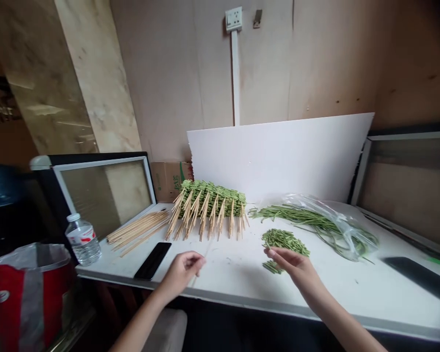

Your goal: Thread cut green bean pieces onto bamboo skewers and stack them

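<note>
Left grip pinches skewer; green beans partly inside bag.

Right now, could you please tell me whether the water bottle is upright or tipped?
Upright: the water bottle stands on the table with its white cap uppermost.

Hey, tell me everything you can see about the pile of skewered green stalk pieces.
The pile of skewered green stalk pieces lies at the back of the white table, before the white board; contact with the board is unclear. Short-cut green pieces are packed in layered rows. Pale, wood-looking sticks jut from its front, many bunched together, slanting down toward the tabletop. The left hand and right hand are apart from it.
</note>
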A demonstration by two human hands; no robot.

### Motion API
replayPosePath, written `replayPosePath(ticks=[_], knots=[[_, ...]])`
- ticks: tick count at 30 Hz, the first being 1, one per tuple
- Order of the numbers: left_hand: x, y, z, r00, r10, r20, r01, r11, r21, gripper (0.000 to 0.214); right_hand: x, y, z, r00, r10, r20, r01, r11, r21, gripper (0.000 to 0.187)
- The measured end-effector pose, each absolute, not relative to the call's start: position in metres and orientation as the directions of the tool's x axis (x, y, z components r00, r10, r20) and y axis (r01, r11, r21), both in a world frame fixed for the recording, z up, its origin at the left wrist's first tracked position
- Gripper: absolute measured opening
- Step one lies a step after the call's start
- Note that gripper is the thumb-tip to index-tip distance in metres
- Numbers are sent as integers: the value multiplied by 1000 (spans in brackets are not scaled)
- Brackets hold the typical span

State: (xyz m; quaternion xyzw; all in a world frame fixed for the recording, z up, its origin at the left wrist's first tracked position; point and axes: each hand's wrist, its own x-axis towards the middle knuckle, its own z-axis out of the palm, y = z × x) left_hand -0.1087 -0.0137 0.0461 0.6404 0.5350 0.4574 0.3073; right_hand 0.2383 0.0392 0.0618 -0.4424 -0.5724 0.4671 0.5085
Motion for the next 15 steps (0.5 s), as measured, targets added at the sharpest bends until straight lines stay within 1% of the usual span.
replayPosePath(ticks=[2,3,5,6,8,11,15], knots=[[-169,-9,48,-182,908,377,524,-235,819,41,245,43,63,-62,980,187,105,192,-976,52],[-203,-8,49,-254,862,439,612,-208,763,40,248,45,65,-40,979,200,132,203,-970,51],[-268,-6,50,-332,787,520,787,-73,612,36,253,48,69,-3,979,205,187,202,-961,48],[-299,-6,51,-339,788,513,846,18,532,33,255,49,71,18,980,198,212,190,-959,48],[-349,-4,51,-351,838,417,914,211,347,29,257,52,74,59,984,170,255,150,-955,50],[-396,3,49,-413,840,352,903,329,276,25,257,56,76,115,986,118,298,79,-951,55],[-421,17,37,-444,848,291,894,396,211,19,258,66,73,131,988,79,325,32,-945,58]])
